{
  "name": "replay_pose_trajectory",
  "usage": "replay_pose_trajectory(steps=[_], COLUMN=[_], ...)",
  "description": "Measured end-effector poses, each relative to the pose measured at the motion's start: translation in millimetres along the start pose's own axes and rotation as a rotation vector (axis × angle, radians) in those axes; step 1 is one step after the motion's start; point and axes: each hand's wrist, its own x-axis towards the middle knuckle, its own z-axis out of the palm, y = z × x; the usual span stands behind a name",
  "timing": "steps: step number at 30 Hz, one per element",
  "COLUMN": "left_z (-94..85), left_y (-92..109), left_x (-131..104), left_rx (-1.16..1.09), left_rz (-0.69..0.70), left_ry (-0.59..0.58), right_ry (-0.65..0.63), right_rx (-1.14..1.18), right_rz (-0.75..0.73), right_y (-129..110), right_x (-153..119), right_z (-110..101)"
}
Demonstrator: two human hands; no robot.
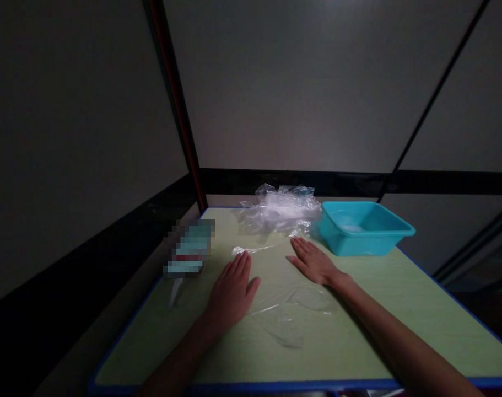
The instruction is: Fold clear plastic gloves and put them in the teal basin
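Note:
A thin clear plastic bag (pixel 281 317) lies spread on the pale green table, its far edge near my fingertips. My left hand (pixel 233 289) rests palm down on its left part, fingers stretched out and thumb apart. On the right, my right hand (pixel 312 260) lies flat at the far right part of the plastic, fingers extended. Neither hand grips anything. Beyond them sits a crumpled pile of clear plastic bags (pixel 281 210) at the table's back edge.
A turquoise basin (pixel 362 242) stands at the back right, beside the pile. At the left edge is a pixelated item (pixel 189 249), with a thin whitish strip (pixel 175 291) near it. The table (pixel 432 325) has a blue rim; walls stand behind and left.

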Motion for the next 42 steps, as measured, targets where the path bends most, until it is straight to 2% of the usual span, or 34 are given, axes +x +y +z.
replay_pose_trajectory(steps=[9,14,17,21,24,27,29,33,42], left_z=[-0.6,-6.6,-16.0,-23.8,-18.0,-4.7,4.0,12.7,7.5], left_y=[-9,-16,0,42,66,74,70,49,-6], left_x=[0,2,13,39,58,68,68,60,44], left_rx=[0.029,0.054,0.052,0.017,-0.047,-0.095,-0.113,-0.115,-0.107], left_rz=[-0.031,-0.163,-0.122,-0.008,0.087,0.104,0.094,0.147,0.123], left_ry=[-0.027,-0.101,-0.075,-0.044,-0.055,-0.115,-0.134,-0.084,-0.136], right_ry=[0.007,-0.005,-0.008,-0.028,-0.040,-0.041,-0.036,-0.022,-0.033], right_rx=[0.011,0.042,0.046,0.024,0.016,0.024,0.030,0.038,0.025], right_rz=[-0.024,-0.015,-0.012,-0.001,0.006,0.004,0.003,-0.001,0.005], right_y=[-3,-1,-1,-2,-3,-3,-3,-2,-2], right_x=[1,2,3,3,3,3,3,3,3], right_z=[0,3,4,3,1,1,1,2,1])
